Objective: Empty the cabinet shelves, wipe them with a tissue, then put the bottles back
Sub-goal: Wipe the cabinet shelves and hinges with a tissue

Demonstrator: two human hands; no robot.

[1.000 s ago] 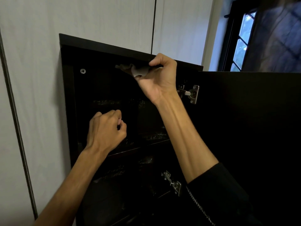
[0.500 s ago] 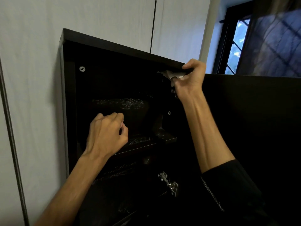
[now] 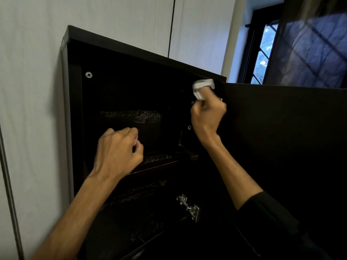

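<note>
Head view: a dark, almost black wooden wall cabinet (image 3: 120, 53) fills the middle of the frame, mounted on a pale grey wall (image 3: 33, 91). Its dark door (image 3: 281, 137) stands swung open across the right half of the frame. The right hand (image 3: 207, 113), just right of centre in the upper half, has its fingers curled around a crumpled white tissue (image 3: 201, 87); the tissue pokes out above the knuckles and sits at the cabinet's upper right inner corner, right under the top panel, though the blur hides whether it touches the wood. A black sleeve (image 3: 272, 222) covers that forearm toward the lower right. The left hand (image 3: 117, 151), left of centre, is raised before the upper compartment with its fingers curled into a loose fist, holding nothing that can be seen. Behind it runs the dark upper shelf (image 3: 169, 162), its surface catching faint speckled glints. A silver screw head (image 3: 88, 74) shows on the back panel at upper left, and a metal door hinge (image 3: 189, 207) lies low and centre. A dark-framed window (image 3: 262, 53) sits at upper right. No bottles can be made out in the dark interior.
</note>
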